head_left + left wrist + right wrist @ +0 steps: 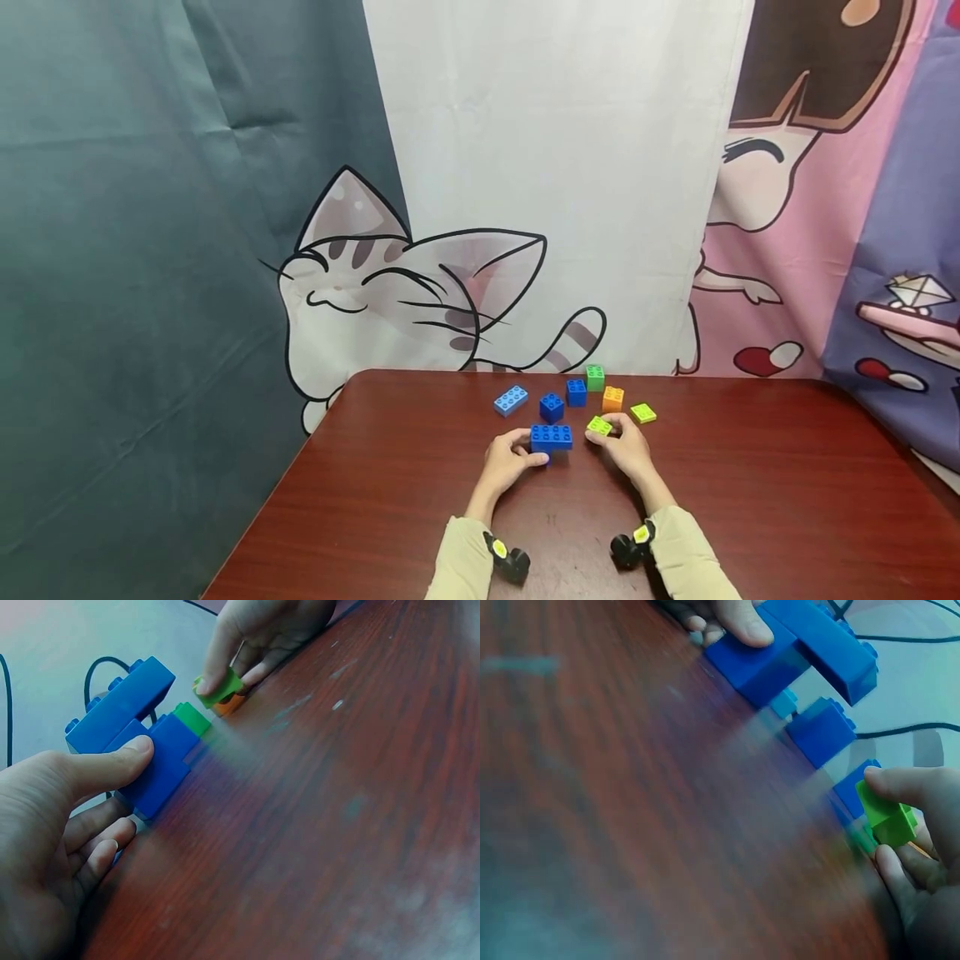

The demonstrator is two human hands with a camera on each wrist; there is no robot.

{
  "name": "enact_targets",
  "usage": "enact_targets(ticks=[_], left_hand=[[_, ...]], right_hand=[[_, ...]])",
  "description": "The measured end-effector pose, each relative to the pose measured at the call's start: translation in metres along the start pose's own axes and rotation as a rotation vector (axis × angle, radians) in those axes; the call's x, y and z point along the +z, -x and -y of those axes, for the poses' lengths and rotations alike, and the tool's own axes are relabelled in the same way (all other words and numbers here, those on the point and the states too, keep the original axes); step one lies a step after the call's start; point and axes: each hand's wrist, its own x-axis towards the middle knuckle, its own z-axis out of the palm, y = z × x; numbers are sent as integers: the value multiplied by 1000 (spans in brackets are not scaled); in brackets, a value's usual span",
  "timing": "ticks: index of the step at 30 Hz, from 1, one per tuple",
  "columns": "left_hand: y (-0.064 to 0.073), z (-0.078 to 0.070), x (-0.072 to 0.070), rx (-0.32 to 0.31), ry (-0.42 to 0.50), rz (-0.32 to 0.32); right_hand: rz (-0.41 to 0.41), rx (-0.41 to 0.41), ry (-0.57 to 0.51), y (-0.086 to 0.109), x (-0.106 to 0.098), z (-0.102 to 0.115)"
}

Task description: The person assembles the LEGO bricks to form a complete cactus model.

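My left hand point(504, 463) grips a pair of stacked blue bricks, its thumb on the near side. The upper one is a long blue brick point(551, 437) with two rows of studs; the lower blue brick point(746, 669) is set under part of it, so the long one overhangs. To the right, my right hand point(630, 452) pinches a thin lime-green brick point(599, 426), studs facing up in the head view. In the right wrist view the lime-green brick point(890, 817) is tilted between thumb and fingers. A gap separates the two held pieces.
Beyond the hands on the brown table point(360, 508) lie a light-blue long brick point(511, 401), two blue bricks, nearer point(551, 408) and farther point(576, 392), a green brick point(595, 378), an orange brick point(612, 399) and another lime-green brick point(643, 413). A cartoon-printed cloth point(585, 167) hangs behind.
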Motion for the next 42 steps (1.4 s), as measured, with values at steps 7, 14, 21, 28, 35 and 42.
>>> enact_targets(ticks=[7, 14, 21, 28, 35, 42], left_hand=[[-4, -5, 9, -3, -7, 10], [-4, -5, 7, -11, 0, 2], [-3, -5, 3, -16, 5, -1], [-3, -3, 1, -34, 15, 12], [-3, 0, -1, -33, 2, 5], [-3, 1, -1, -36, -1, 12]], right_hand=[[54, 55, -114, 2, -16, -1], [111, 58, -181, 3, -23, 7], [86, -53, -169, 7, -17, 30], [88, -198, -147, 17, -6, 55], [162, -244, -179, 23, 11, 67], [171, -243, -184, 24, 23, 68]])
